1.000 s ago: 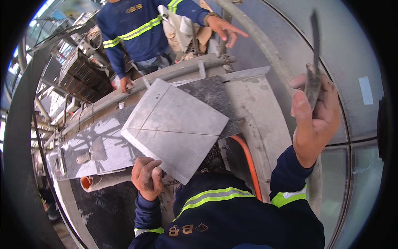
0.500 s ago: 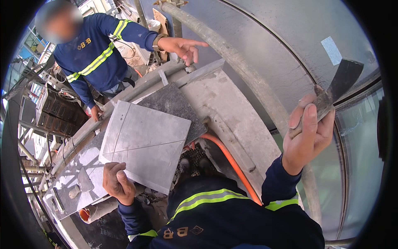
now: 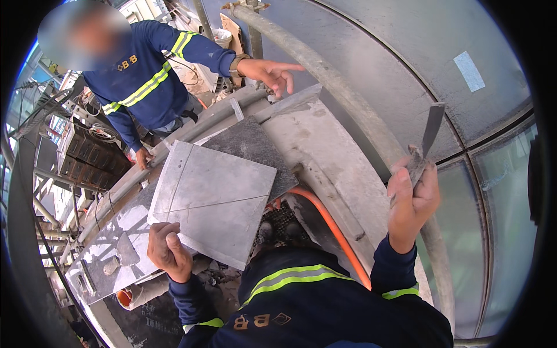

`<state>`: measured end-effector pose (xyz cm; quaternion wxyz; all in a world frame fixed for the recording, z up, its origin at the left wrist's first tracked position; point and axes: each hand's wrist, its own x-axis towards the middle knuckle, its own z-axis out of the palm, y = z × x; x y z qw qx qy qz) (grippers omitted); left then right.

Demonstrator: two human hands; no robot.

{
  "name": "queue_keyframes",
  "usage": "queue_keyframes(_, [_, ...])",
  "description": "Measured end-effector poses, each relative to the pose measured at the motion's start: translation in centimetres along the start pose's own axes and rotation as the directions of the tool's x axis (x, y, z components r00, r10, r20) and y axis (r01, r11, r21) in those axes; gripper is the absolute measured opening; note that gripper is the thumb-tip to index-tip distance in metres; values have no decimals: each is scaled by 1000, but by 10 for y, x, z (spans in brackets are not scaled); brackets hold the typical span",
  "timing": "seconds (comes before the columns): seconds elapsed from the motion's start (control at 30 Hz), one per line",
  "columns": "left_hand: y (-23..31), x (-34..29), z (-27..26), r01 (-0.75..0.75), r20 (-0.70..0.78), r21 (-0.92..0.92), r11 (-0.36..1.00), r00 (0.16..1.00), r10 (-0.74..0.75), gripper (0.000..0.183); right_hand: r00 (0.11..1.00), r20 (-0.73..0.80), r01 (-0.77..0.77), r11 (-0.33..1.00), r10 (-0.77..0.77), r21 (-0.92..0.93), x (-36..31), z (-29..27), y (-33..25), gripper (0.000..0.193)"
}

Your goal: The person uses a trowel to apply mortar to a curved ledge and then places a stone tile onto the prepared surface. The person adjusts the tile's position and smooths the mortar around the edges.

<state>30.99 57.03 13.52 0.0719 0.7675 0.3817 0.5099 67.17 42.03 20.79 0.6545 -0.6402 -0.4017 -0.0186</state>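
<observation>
My right hand [image 3: 411, 203] is raised on the right, closed round the worn handle of a putty knife [image 3: 432, 129]. Its dark blade points up and shows nearly edge-on. Curled in a loose fist, my left hand [image 3: 169, 250] overlaps the near-left edge of a light grey tile [image 3: 217, 194]. Whether those fingers hold anything is hidden. Two thin lines run across the tile, which overlaps a darker grey slab [image 3: 249, 145]. Beyond, a person in a navy striped top stretches a hand [image 3: 272, 75] with a pointing finger toward the right; their other hand [image 3: 143, 158] rests by a rail.
A second trowel-like tool [image 3: 125, 252] lies on a slab at left, above a cardboard-like tube [image 3: 139, 293]. An orange hose [image 3: 331, 226] curves past my body. A scaffold pole [image 3: 342, 87] slants before grey panels [image 3: 400, 64]. Drawers [image 3: 93, 156] stand at far left.
My right hand has lowered slightly and moved left, turning the putty knife's blade from broad side to nearly edge-on. The view has shifted a little; my left hand keeps its curl by the tile.
</observation>
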Motion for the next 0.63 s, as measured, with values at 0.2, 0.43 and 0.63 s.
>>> queue_keyframes(0.2, [-6,-7,-4,36,7,9,999,999,-36,35,982,175,-66,997,71,-35,-23,7,14,34])
queue_keyframes(0.43, [-10,-9,-3,51,-2,15,999,999,-51,35,973,214,-83,996,86,-24,-30,18,20,39])
queue_keyframes(0.63, [-13,-9,-2,57,-4,1,998,998,-57,37,961,253,-116,993,114,-6,-28,19,18,35])
